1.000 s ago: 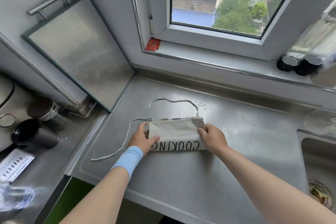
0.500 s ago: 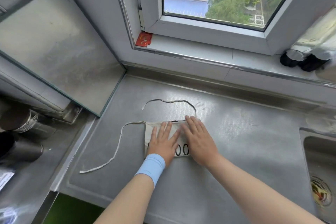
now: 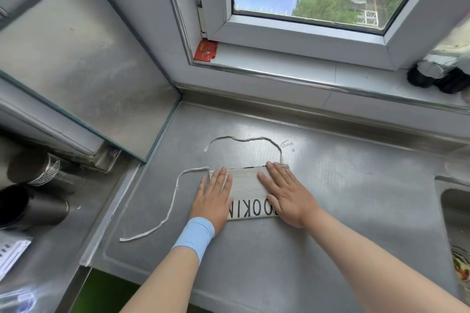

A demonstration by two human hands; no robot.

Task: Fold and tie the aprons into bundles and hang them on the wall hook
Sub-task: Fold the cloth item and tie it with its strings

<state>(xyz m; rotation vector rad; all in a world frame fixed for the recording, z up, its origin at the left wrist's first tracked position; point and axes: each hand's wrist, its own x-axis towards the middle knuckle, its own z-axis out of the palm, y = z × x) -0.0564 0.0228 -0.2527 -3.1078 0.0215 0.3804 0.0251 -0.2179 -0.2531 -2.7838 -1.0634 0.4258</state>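
Note:
A beige apron [image 3: 246, 187], folded into a small rectangle with black letters along its near edge, lies flat on the steel counter [image 3: 330, 211]. My left hand [image 3: 213, 197], with a light blue wristband, presses flat on the apron's left part with straight fingers. On its right part my right hand [image 3: 283, 192] presses flat in the same way. One apron strap [image 3: 173, 207] trails left and toward me across the counter. A second strap [image 3: 250, 139] loops behind the fold. No wall hook is in view.
A steel sink [image 3: 455, 211] opens at the right edge. Dark metal cups [image 3: 33, 208] stand left of the counter, beside a glass-edged steel panel [image 3: 84, 58]. Dark bottles [image 3: 437, 76] and a red packet [image 3: 205, 51] sit on the window sill behind.
My hands went from holding the fold's two ends to lying flat on top of it, then slid apart, uncovering more of the lettering.

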